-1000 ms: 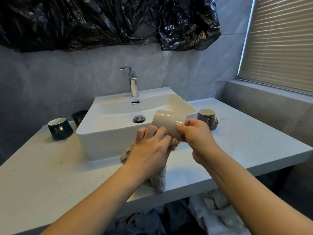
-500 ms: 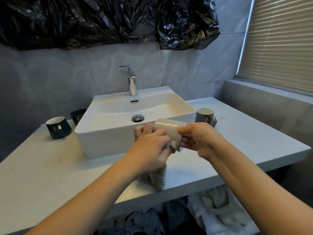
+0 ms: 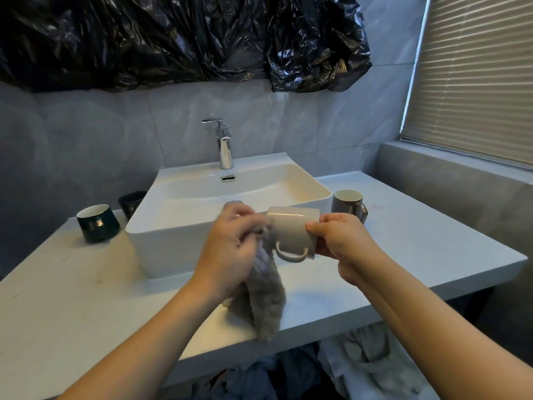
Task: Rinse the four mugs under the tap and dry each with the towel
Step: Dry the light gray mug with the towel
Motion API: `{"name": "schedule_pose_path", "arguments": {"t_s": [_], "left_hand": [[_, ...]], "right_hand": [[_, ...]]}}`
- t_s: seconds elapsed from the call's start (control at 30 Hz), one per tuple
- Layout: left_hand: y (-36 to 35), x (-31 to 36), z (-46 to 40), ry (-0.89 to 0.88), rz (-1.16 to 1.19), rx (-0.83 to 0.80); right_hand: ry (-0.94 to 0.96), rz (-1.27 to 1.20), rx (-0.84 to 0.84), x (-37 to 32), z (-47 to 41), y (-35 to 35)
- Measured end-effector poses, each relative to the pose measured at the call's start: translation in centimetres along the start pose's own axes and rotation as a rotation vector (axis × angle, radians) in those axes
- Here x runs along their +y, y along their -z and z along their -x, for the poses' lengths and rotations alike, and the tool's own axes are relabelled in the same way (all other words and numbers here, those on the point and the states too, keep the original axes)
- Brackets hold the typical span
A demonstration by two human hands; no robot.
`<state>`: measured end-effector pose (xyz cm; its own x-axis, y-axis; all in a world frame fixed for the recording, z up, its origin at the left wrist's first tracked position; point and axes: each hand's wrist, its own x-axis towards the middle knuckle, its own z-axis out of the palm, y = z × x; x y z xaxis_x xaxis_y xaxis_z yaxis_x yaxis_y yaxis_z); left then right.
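Observation:
A beige mug (image 3: 291,229) lies on its side in the air before the white basin (image 3: 184,238), handle down. My right hand (image 3: 340,241) grips its right end. My left hand (image 3: 230,246) grips a fluffy grey towel (image 3: 265,298) bunched against the mug's left end; the towel hangs down toward the counter. A grey-brown mug (image 3: 347,204) stands upright right of the basin. A dark green mug (image 3: 98,223) and a smaller dark mug (image 3: 131,202) stand left of it. The chrome tap (image 3: 223,145) shows no water running.
The pale counter (image 3: 86,298) runs left and right of the basin, its front edge below my forearms. Crumpled cloths (image 3: 360,365) lie under the counter. A grey ledge (image 3: 461,180) and window blind are at right. Black plastic sheeting (image 3: 178,39) covers the wall above.
The mug has turned so its handle now points down, and it sits more level. My left hand has pulled left off the mug's side, and more of the towel hangs free.

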<state>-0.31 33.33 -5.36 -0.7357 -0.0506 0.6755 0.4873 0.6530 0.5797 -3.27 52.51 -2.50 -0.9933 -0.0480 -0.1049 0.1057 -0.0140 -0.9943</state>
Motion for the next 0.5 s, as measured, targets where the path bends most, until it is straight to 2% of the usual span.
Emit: {"name": "schedule_pose_path", "arguments": {"t_s": [0.03, 0.1, 0.13, 0.2, 0.27, 0.33, 0.5], "left_hand": [[0.4, 0.0, -0.4, 0.047, 0.036, 0.112], [0.4, 0.2, -0.6, -0.023, -0.003, 0.164], [0.0, 0.4, -0.4, -0.127, -0.072, 0.114], [-1.7, 0.5, 0.7, -0.270, -0.286, -0.098], [-2.5, 0.1, 1.5, -0.173, -0.412, -0.259], [-2.2, -0.4, 1.0, -0.013, -0.295, -0.289], [-1.8, 0.5, -1.3, 0.237, 0.228, -0.127]], "right_hand": [[0.018, 0.005, -0.010, 0.2, 0.2, -0.2], [0.042, 0.019, -0.040, 0.6, 0.4, -0.7], [0.052, 0.024, -0.054, 0.8, 0.5, -1.0], [0.074, -0.005, -0.094, 0.9, 0.7, -1.6], [0.082, -0.026, -0.127, 0.9, 1.1, -2.1], [0.103, -0.046, -0.137, 0.9, 1.2, -2.4], [0.181, -0.104, -0.219, 0.3, 1.3, -2.6]]}}
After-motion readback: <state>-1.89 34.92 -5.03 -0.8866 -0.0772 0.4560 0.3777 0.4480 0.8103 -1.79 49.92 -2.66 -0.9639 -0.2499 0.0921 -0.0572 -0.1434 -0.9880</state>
